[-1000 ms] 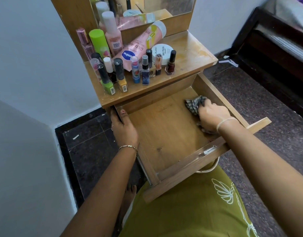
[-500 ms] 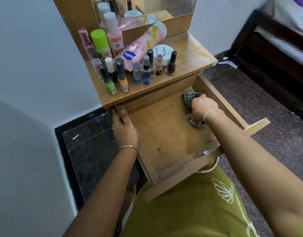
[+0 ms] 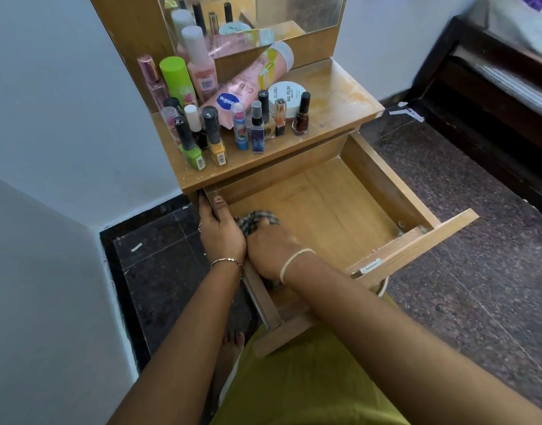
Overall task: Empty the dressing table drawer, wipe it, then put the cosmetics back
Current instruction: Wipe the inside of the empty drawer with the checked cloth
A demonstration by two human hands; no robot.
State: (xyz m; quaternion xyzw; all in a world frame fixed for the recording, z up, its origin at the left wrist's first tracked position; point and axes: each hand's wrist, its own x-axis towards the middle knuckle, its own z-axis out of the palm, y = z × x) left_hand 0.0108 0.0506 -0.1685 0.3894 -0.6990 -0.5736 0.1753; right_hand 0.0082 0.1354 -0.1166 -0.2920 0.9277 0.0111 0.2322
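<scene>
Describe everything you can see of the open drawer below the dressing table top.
The drawer is light brown wood, pulled far out from under the table top. It is a shallow open box with a flat floor, low walls and a front panel carrying a small metal fitting; a metal rail runs along its left outer side. No cosmetics lie in it. The left hand grips its left wall; the right hand holds a checked cloth against its floor beside that wall.

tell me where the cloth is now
In the head view the checked cloth sits inside the open drawer by its left wall, under the right hand, beside the left hand.
</scene>
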